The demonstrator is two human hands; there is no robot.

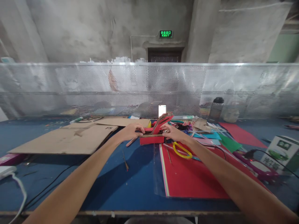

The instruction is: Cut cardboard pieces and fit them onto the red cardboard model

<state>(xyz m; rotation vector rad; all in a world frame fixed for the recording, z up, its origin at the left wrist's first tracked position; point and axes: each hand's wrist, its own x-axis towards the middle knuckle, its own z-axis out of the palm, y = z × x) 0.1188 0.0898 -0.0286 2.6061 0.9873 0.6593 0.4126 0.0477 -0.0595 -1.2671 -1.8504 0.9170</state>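
Observation:
A small red-covered cardboard box (151,140) is held between my two hands, a little above the blue table. My left hand (133,131) pinches its left end, with the thumb at the upper edge. At the right end, my right hand (173,132) grips it with bent fingers. From the box's top a red strip with brown cardboard edges (161,123) slants up to the right. Yellow-handled scissors (182,150) lie just below my right hand. A stack of red paper in a clear sleeve (198,177) lies under my right forearm.
Flat cardboard sheets (67,138) cover the left of the table. Coloured paper scraps (210,137) are heaped at the right. A dark bottle (216,109), a white-green box (277,152) and a purple device (257,165) stand or lie farther right. A perforated metal screen (93,84) closes the back.

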